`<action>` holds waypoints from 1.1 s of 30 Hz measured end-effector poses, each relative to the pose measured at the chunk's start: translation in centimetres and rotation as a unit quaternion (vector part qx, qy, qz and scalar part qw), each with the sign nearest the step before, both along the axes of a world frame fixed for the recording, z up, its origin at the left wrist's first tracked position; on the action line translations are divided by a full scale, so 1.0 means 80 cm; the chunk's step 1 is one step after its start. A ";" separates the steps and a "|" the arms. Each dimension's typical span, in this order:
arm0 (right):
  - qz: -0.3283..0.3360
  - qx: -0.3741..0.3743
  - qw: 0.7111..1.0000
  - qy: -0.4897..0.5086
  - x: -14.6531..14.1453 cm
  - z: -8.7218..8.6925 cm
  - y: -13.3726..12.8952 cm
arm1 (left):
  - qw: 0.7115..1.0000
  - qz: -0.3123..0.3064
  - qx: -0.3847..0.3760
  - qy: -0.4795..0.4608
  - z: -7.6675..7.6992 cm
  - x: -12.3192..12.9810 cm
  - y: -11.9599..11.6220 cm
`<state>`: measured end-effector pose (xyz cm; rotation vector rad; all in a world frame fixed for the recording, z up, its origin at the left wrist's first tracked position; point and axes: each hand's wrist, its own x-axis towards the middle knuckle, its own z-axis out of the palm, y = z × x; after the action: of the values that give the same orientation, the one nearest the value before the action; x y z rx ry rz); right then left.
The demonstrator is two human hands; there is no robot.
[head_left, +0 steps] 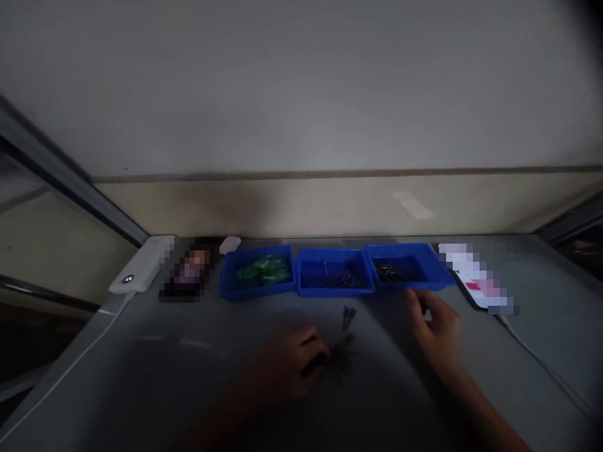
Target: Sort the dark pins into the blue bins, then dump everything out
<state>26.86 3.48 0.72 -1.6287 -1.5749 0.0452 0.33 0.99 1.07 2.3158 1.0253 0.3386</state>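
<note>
Curling right hand (436, 323) beside blue bin (431, 270) edge, tabletop (377, 358) room toward left hand (304, 361)

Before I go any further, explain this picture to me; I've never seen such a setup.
There is no machine here: these are one person's bare hands, seen by a camera worn on that person's head, looking forward and down. On the grey table stand three blue bins in a row. The left bin holds green pieces; the middle bin and right bin hold thin metal-looking pieces. The left hand is beside small dark pieces lying loose; the right hand is near the right bin's front. The image is dim and blurred, so I can't tell whether either hand holds anything.
</note>
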 end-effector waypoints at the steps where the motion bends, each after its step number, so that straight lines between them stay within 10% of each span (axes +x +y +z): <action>1: -0.015 -0.006 1.000 0.003 0.001 0.001 0.001 | 1.000 0.009 -0.001 0.003 -0.003 0.001 0.000; 12: -0.090 -0.057 0.993 0.052 0.000 -0.014 0.013 | 1.000 0.015 0.004 0.001 -0.013 0.000 0.001; 25: 0.276 -0.039 0.960 -0.005 -0.053 -0.014 -0.023 | 0.998 0.049 -0.006 -0.027 -0.013 -0.001 0.004; 33: 0.322 -0.050 0.943 -0.064 -0.068 -0.023 -0.029 | 0.990 0.099 0.032 -0.091 -0.025 -0.006 0.013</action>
<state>21.39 1.14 -1.16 -1.1395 -2.1786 0.3766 -0.15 2.01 -0.91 2.1951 1.1700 0.6575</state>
